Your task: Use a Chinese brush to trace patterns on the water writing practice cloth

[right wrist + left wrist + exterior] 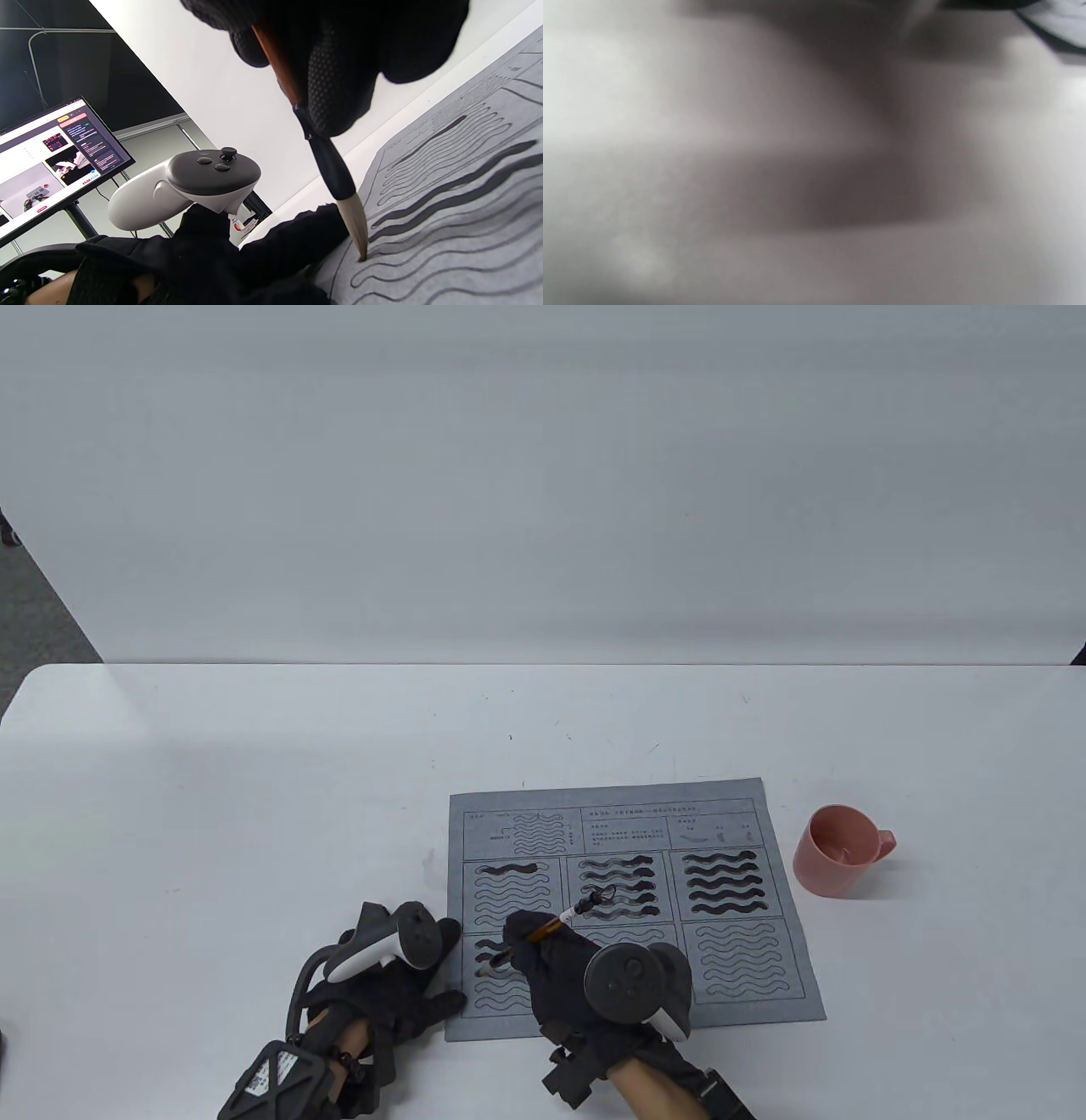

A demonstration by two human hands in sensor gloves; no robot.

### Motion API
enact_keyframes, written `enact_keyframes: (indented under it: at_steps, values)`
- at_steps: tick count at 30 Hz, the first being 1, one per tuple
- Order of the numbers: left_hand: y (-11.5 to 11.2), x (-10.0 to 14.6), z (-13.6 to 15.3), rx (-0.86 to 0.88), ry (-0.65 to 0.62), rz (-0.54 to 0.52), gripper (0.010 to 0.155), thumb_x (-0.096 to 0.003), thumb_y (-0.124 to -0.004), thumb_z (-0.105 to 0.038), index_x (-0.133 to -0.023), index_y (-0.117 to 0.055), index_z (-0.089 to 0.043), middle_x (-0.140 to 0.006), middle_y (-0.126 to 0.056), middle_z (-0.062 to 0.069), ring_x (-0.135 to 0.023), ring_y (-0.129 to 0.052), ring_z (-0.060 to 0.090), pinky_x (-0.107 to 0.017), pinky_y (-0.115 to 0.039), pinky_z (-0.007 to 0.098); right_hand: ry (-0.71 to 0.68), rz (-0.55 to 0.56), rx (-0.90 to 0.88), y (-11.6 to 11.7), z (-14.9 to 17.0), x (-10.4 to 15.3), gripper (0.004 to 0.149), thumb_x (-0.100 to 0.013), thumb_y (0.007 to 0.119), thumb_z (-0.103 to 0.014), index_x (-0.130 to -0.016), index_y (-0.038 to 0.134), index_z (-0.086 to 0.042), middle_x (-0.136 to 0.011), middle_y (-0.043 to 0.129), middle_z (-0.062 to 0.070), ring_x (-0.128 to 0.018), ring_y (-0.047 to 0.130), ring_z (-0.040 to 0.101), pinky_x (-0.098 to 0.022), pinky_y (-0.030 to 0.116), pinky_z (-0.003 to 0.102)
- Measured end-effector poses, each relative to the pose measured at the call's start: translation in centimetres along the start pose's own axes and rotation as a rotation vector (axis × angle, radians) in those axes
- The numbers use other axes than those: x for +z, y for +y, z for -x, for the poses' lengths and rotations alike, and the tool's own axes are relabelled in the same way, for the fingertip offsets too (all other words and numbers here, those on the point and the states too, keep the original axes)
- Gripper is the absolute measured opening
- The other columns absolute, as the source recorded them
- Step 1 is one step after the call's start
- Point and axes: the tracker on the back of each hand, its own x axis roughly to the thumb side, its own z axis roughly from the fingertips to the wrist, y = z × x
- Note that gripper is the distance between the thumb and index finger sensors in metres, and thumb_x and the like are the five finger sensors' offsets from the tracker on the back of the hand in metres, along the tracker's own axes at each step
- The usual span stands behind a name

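Observation:
The grey water writing cloth (721, 1010) lies flat on the white table, printed with panels of wavy lines; some are dark and wet. My right hand (560, 963) grips the Chinese brush (553, 929) by its brown shaft. In the right wrist view the brush (331, 169) is tilted and its pale tip touches a wave outline at the left end of the cloth's (466, 220) bottom-left panel. My left hand (407, 997) rests flat on the table, fingers pressing the cloth's left edge; it also shows in the right wrist view (237, 258). The left wrist view is blurred.
A pink cup (838, 850) stands on the table just right of the cloth. A monitor on a stand (51, 152) shows off the table in the right wrist view. The table's far edge (543, 667) meets a white wall.

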Motion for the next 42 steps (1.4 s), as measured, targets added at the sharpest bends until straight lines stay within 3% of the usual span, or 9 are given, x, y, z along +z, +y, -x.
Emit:
enact_keyframes:
  at_steps: [42]
  values:
    - [-0.02, -0.02, 0.00, 0.000, 0.000, -0.001, 0.086, -0.0412, -0.051, -0.072, -0.093, 0.016, -0.057, -0.100, 0.033, -0.012, -0.094, 0.031, 0.035, -0.071, 0.008, 0.062, 0.013, 0.003, 0.047, -0.44, 0.48, -0.05, 0.041, -0.054, 0.062, -0.026, -0.092, 0.065, -0.008, -0.091, 0.083, 0.019, -0.065, 0.098, 0.035, -0.054, 0.074, 0.063]
